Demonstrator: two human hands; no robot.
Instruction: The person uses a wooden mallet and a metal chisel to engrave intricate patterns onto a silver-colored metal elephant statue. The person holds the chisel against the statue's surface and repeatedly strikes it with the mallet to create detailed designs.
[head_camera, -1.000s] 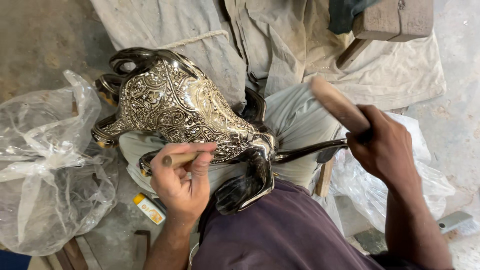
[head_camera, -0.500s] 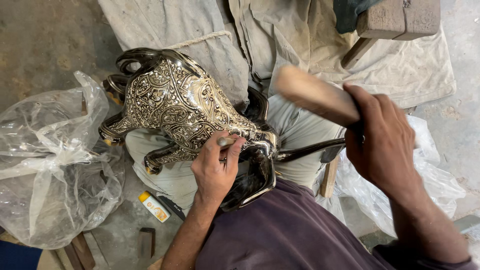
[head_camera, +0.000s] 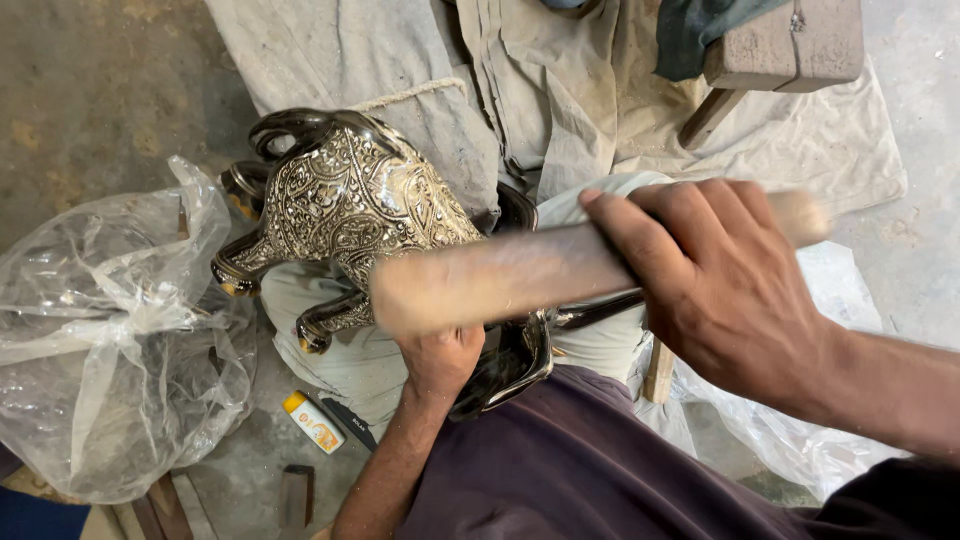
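Note:
An ornate silver animal figure (head_camera: 350, 205) with engraved patterns lies across my lap. My left hand (head_camera: 440, 358) rests against its rear lower part and is partly hidden behind a wooden stick; whether it grips anything there is unclear. That thick wooden stick (head_camera: 490, 275), blurred with motion, is gripped by my right hand (head_camera: 715, 280) and crosses in front of the figure. A dark metal rod (head_camera: 600, 308) juts out under my right hand.
Crumpled clear plastic (head_camera: 110, 340) lies at the left. A small yellow and white tube (head_camera: 312, 422) is on the floor by my knee. Beige cloth (head_camera: 560, 80) covers the ground ahead, with a wooden stool (head_camera: 780, 45) at the top right.
My right hand has swung the wooden stick up and toward the camera, so it now covers the figure's rear. My left hand shifted right along the figure, and a small tool it held is out of sight.

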